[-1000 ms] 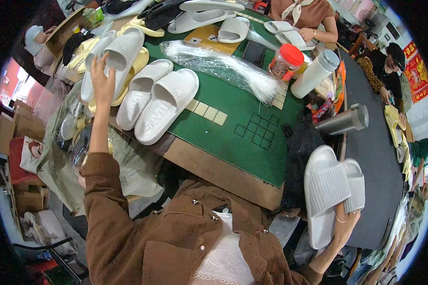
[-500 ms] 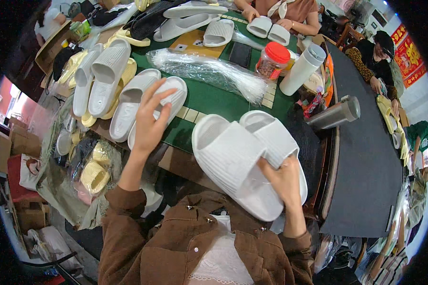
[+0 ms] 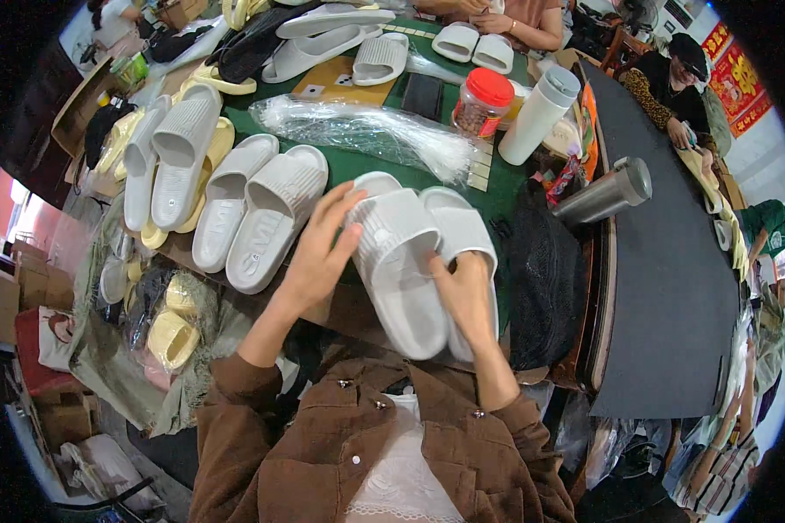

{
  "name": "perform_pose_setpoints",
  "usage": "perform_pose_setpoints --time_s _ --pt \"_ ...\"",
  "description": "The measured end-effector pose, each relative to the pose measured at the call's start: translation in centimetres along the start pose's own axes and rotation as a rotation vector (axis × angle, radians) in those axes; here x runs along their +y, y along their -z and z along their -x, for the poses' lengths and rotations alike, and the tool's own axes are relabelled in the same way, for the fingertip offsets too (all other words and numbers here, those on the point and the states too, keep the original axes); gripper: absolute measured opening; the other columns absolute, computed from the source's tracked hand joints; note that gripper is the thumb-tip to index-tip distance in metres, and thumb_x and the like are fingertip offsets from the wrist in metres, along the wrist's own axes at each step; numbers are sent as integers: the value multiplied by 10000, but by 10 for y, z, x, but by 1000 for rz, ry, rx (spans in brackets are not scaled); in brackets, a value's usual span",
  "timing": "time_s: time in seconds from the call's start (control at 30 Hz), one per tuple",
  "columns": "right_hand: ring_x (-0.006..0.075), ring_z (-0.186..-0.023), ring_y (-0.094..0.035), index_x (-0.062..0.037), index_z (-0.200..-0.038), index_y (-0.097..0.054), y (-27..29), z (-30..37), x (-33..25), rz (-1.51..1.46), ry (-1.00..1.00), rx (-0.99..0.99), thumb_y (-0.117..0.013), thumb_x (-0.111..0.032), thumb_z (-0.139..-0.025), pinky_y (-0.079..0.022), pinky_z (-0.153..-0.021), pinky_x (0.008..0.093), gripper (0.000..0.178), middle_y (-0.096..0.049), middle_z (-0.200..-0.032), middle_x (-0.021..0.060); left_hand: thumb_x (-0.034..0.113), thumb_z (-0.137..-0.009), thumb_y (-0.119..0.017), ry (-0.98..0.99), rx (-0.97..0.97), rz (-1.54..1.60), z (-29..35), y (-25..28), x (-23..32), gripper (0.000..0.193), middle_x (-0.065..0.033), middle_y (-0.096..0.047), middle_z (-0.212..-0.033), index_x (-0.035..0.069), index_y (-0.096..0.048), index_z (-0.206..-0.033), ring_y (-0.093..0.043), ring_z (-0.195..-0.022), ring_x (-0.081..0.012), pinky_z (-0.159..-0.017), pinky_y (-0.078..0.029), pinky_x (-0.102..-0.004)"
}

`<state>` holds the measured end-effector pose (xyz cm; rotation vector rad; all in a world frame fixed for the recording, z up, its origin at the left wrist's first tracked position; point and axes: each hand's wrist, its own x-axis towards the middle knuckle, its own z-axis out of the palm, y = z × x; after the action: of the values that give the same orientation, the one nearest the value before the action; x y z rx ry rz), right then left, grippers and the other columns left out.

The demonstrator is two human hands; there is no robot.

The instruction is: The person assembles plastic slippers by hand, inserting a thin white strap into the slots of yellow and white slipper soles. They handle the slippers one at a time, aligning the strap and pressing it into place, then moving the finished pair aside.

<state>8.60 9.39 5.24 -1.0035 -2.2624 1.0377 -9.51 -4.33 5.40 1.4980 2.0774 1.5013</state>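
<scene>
My right hand grips a pair of pale grey slide slippers just over the table's near edge. Its thumb is by the strap opening of the left slipper, and its fingers reach under the strap of the right slipper. My left hand has its fingers spread alongside the left slipper's strap; its fingertips are at the slipper's edge, and I cannot tell whether they touch. Left of that hand, another grey pair lies on the table edge, soles down. Further left a grey slide lies over yellow ones.
On the green table lies a bundle of clear plastic ties. A red-lidded jar, a white bottle and a steel tumbler stand right. A co-worker's arms are opposite. A dark tabletop runs along the right.
The pair in my right hand has moved left and away from me over the table. My left hand has left the resting grey pair and come right, beside the held pair.
</scene>
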Motion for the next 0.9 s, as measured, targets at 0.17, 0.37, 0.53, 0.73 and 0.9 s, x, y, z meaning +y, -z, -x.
perform_pose_setpoints --time_s 0.17,0.37,0.53,0.73,0.9 --pt "234 -663 -505 78 -832 -559 -22 7 31 -110 45 69 -747 -233 -823 -406 -602 378 363 -523 -801 143 240 -942 -586 -6 -153 -168 17 -37 -21 572 -187 -259 -1544 69 -393 -1453 -188 -1449 -379 -1166 -197 -468" --pt "174 -714 -521 69 -905 -562 -23 10 34 -200 -15 14 -698 -156 -853 -423 -638 324 268 -542 -804 97 305 -936 -613 -29 -160 -35 5 -44 -26 544 -210 -268 -1529 93 -450 -1411 -170 -1448 -398 -1154 -220 -472" --pt "147 -786 -578 59 -976 -563 -17 6 34 -334 36 -32 -593 -85 -909 -456 -703 290 162 -625 -888 92 287 -947 -595 5 -139 11 -7 -51 -19 449 -194 -354 -1492 85 -529 -1342 -238 -1427 -391 -1143 -249 -458" --pt "150 -869 -628 58 -1181 -575 -6 12 43 -511 -6 -89 -497 -74 -977 -488 -807 275 255 -669 -964 104 215 -901 -638 -237 -14 -275 -11 -62 -4 420 -159 -421 -1447 79 -571 -1293 -320 -1383 -391 -1125 -262 -513" --pt "160 -858 -666 30 -1240 -554 18 30 36 -697 9 -17 -419 -26 -1021 -558 -779 286 264 -651 -1073 129 242 -855 -687 -388 -44 -355 -19 -64 19 469 -133 -450 -1428 104 -582 -1290 -385 -1342 -371 -1105 -289 -528"
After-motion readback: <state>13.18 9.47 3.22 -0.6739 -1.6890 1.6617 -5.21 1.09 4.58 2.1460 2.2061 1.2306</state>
